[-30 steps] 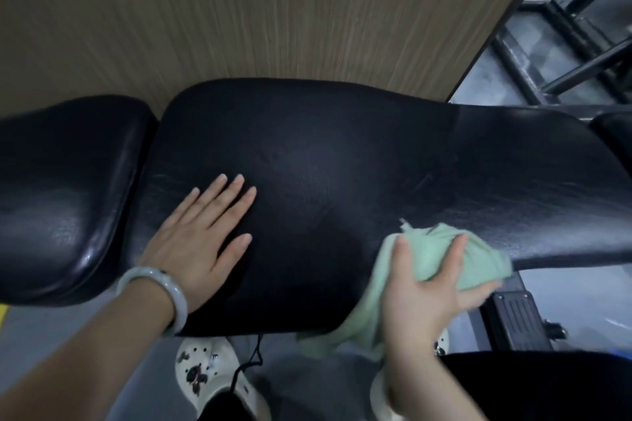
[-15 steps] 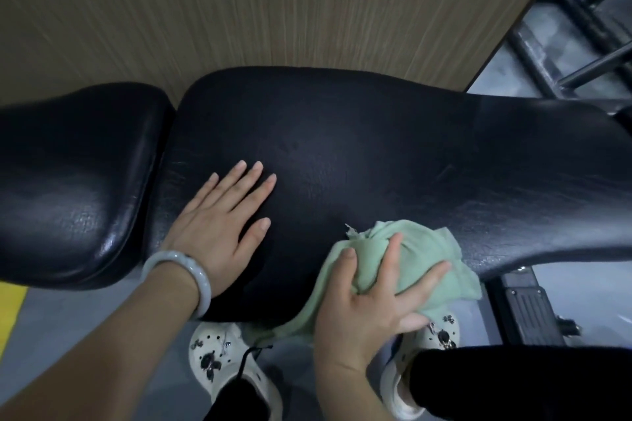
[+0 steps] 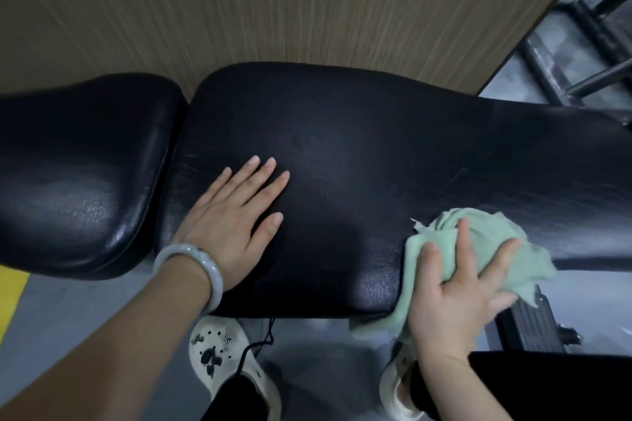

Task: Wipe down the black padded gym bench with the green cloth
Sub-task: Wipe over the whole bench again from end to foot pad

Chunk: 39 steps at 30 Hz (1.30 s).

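Observation:
The black padded bench (image 3: 359,154) runs left to right across the view, with a separate seat pad (image 3: 75,167) at its left end. My left hand (image 3: 236,219) lies flat on the long pad near its left end, fingers straight, a pale bangle on the wrist. My right hand (image 3: 461,280) presses the bunched green cloth (image 3: 485,232) against the pad's near edge on the right, fingers spread over it. Part of the cloth hangs below the edge.
A wood-grain wall panel (image 3: 273,3) stands right behind the bench. Dark metal frame bars (image 3: 581,55) are at the upper right. A black foot plate (image 3: 533,325) sits under the bench on the right. My white clogs (image 3: 229,355) stand on the grey floor.
My right hand has slid the green cloth to the right along the bench's near edge, back from the middle. My left hand stays flat on the pad.

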Available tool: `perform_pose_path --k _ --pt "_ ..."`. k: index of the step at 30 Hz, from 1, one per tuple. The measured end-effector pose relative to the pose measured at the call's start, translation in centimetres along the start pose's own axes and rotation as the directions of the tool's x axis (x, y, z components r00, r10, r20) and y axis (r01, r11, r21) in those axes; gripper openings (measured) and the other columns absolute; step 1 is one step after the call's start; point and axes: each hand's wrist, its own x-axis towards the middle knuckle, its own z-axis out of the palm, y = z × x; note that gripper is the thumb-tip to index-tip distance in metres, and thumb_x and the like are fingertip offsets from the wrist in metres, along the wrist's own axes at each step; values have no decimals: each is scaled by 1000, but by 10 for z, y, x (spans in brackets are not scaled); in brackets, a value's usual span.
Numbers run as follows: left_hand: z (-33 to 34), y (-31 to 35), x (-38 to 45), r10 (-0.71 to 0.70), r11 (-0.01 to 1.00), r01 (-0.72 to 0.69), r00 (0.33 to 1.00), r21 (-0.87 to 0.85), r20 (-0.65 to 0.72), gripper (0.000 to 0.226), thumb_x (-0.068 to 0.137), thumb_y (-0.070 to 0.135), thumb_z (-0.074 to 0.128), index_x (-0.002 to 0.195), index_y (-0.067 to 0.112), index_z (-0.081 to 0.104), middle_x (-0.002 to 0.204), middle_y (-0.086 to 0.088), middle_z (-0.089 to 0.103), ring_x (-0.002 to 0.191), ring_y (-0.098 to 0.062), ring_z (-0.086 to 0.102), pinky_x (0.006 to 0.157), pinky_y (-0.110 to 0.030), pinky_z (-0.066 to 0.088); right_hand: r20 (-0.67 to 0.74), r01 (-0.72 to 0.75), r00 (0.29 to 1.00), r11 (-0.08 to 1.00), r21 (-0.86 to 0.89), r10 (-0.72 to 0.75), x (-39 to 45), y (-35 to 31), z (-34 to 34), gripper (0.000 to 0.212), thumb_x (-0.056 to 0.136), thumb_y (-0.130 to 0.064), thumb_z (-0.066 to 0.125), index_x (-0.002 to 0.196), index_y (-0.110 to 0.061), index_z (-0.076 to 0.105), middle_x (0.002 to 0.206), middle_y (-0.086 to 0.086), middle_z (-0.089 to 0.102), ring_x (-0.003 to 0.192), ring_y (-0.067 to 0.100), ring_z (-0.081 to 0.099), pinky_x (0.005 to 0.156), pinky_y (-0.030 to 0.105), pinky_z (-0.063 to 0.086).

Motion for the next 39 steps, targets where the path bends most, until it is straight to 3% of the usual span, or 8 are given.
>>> perform_pose_path --k 5,9,13,16,20,27,34,39 --pt "0 1 0 -6 1000 6 1000 -7 -10 56 99 48 14 150 27 21 158 8 17 147 -3 0 118 -24 -7 -36 221 973 961 -167 -230 -39 -23 20 59 90 -54 29 134 -25 58 157 16 27 132 55 20 112 62 1" --pt "-1 1 0 -9 1000 9 1000 -8 -4 58 98 47 13 151 27 25 159 9 16 147 -3 0 119 -24 -6 62 374 927 891 -257 -371 -62 -39 31 54 93 -51 29 131 -28 61 149 14 41 133 53 32 114 59 3" --pt "-2 0 -2 -7 1000 7 1000 -27 -5 56 99 46 14 151 26 23 158 8 17 147 -3 1 118 -23 -7 312 691 723 650 -317 -617 -35 -23 9 56 92 -54 33 136 -30 56 147 10 46 122 49 48 112 59 22" --pt "-2 0 -1 -10 999 9 1000 -36 -8 55 99 46 14 149 27 20 158 8 18 147 -4 1 119 -23 -7 409 810 586 501 -304 -700 1 -7 -9 61 96 -60 24 138 -27 54 148 8 44 113 48 53 105 61 31" --pt "-1 0 0 -8 999 7 1000 -49 -24 55 98 48 12 149 29 20 158 10 15 147 -3 0 118 -23 -8 464 856 515 413 -310 -721 13 -4 -16 63 97 -60 21 141 -26 49 149 15 41 105 48 54 103 65 32" --pt "2 -2 0 -43 993 33 995 -111 -88 60 98 42 16 148 17 37 156 3 29 146 -6 13 120 -24 1 489 804 590 527 -277 -643 -45 -53 19 56 93 -55 31 137 -28 55 148 12 45 126 51 43 109 62 24" --pt "-1 -1 -3 -180 978 161 973 -136 -141 67 94 43 11 146 13 41 154 1 34 140 1 11 115 -13 -5 622 904 417 374 -208 -663 -20 -40 7 60 98 -58 19 142 -29 49 152 9 39 115 49 52 108 61 27" --pt "-3 -4 -3 -158 986 152 984 -75 -81 64 94 41 14 150 17 31 159 3 24 142 0 4 114 -14 -9 631 892 446 378 -249 -635 -16 -40 3 61 99 -56 16 143 -28 46 152 13 38 116 51 50 108 61 26"
